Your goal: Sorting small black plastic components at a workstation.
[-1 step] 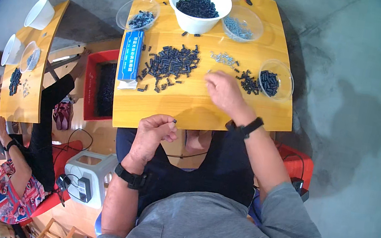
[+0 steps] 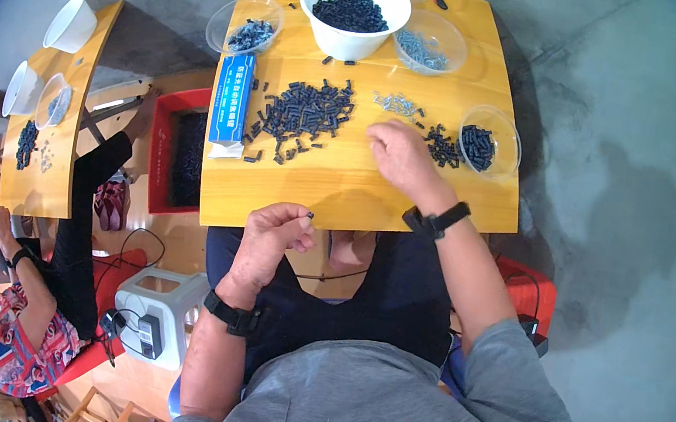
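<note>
My left hand (image 2: 270,240) is closed just off the table's near edge, pinching a small black plastic piece (image 2: 310,215) between thumb and fingertip. Above the right half of the table is my right hand (image 2: 404,158), its fingers curled together; what they hold, if anything, is hidden. Just beyond it lies a scatter of small silvery pieces (image 2: 397,104). To its right is a small pile of black pieces (image 2: 442,146), beside a clear round tub (image 2: 510,154) of longer black pieces. A large heap of black cylindrical pieces (image 2: 305,110) covers the middle left.
At the back of the yellow table (image 2: 340,198) stand a white bucket (image 2: 349,43) of black pieces and two clear tubs (image 2: 461,49) (image 2: 216,28) of small parts. A blue box (image 2: 232,99) lies at the left edge. A red crate (image 2: 160,148) and a co-worker (image 2: 29,321) are further left.
My right hand has shifted very slightly away from me over the table. My left hand and the parts stay where they were.
</note>
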A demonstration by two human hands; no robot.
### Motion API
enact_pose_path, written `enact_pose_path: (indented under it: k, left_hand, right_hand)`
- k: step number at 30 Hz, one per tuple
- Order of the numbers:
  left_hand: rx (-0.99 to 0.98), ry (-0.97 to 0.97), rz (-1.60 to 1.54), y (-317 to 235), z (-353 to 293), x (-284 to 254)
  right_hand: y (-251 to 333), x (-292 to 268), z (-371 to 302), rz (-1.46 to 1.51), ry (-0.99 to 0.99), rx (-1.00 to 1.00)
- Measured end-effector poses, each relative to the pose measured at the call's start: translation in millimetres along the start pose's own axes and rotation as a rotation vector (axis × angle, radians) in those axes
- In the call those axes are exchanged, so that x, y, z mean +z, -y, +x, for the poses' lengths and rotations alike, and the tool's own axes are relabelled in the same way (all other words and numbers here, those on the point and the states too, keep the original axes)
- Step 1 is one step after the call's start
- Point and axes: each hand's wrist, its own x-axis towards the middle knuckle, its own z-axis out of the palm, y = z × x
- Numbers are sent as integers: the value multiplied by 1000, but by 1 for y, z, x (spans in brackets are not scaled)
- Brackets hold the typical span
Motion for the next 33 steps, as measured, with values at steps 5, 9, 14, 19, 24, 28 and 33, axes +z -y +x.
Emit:
enact_pose_path:
  k: [5,9,14,19,24,28,33]
  left_hand:
    - [22,32,-34,-1,-3,3]
    - [45,41,-110,-3,-5,3]
    - [85,-2,-106,-2,-2,2]
    - [138,-30,-103,-10,-7,9]
    - [209,-37,-83,-14,-10,10]
    - [282,-24,-32,-16,-13,15]
    - [298,-19,8,-16,-17,19]
  right_hand:
    - [-19,-1,16,-37,44,21]
    - [-21,3,23,-64,95,51]
    - [-17,5,22,-145,80,64]
    - [8,-3,15,177,52,167]
    - [77,-22,-2,662,177,341]
    - [104,-27,-12,832,257,202]
    - [120,-34,-14,770,339,110]
